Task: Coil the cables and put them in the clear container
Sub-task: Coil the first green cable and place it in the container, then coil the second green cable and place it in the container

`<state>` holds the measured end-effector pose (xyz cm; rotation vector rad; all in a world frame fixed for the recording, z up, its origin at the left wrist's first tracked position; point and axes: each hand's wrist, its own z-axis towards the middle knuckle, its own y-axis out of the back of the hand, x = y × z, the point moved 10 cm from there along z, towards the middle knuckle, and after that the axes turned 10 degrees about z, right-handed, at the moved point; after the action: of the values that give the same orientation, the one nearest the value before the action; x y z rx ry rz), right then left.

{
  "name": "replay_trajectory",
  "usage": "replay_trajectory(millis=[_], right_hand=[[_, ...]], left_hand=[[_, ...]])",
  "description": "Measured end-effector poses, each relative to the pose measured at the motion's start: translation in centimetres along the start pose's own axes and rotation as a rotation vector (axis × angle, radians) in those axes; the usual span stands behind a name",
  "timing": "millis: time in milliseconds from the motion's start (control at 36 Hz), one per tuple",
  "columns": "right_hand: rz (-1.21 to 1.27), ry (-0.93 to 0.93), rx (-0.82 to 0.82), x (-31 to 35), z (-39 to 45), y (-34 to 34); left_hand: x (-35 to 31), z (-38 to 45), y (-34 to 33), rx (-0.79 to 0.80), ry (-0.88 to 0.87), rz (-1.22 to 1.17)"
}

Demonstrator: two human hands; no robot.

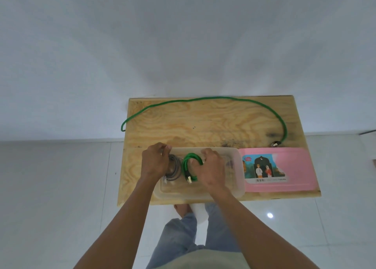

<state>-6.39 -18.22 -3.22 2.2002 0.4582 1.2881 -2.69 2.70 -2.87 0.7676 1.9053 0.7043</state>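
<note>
Along the far edge of the pale plywood table, a long loose green braided cable arcs from the left rim, where its end droops over the side, round to a plug near the right; it is not yet coiled and could slide off if snagged. Nearer, the left hand hovers over the left end of the clear plastic container, fingers curled together at its far rim, though what they pinch I cannot tell; under it lies a coiled grey cable, already inside. Just beside that, the right hand has its fingers closed around a coiled green cable, held within the container. Released carelessly, that springy coil will likely unwind, push up over the low wall or tangle with the grey one. Rightmost, touching the container, a pink plastic lid with a printed label lies flat.
</note>
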Motion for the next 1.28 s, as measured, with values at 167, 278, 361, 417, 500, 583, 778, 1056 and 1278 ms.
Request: replay_trajectory(millis=[167, 278, 361, 417, 500, 583, 778, 1056, 1278], right_hand=[[0.006, 0.033, -0.044, 1.2, -0.3, 1.8], [0.056, 0.071, -0.079, 2.3, -0.1, 3.1], [0.128, 0.096, -0.069, 3.4, 0.9, 3.7], [0.157, 0.111, -0.067, 4.3, 1.8, 4.3], [0.16, 0.153, -0.086, 5.7, 3.5, 5.4], [0.143, 0.174, -0.073, 6.8, 5.7, 5.9], [-0.029, 0.182, 0.076, 8.3, 12.2, 4.3], [-0.269, 0.2, 0.314, 8.7, 18.9, -1.0], [-0.261, 0.22, 0.423, 7.6, 20.5, -4.3]], left_hand=[[-0.4, -0.1, 0.4, 0.009, -0.011, 0.007], [-1.0, 0.2, 1.3, -0.02, -0.037, 0.007], [-2.1, 1.0, 2.2, -0.036, -0.073, 0.026], [-3.0, 1.9, 2.8, -0.041, -0.091, 0.051], [-4.1, 3.7, 3.3, -0.042, -0.103, 0.067], [-5.0, 5.6, 3.6, -0.051, -0.111, 0.094], [-5.5, 10.1, 3.6, -0.047, -0.06, 0.152], [-5.1, 16.1, 1.8, 0.098, -0.033, 0.388], [-4.0, 16.8, 0.4, 0.172, 0.029, 0.443]])
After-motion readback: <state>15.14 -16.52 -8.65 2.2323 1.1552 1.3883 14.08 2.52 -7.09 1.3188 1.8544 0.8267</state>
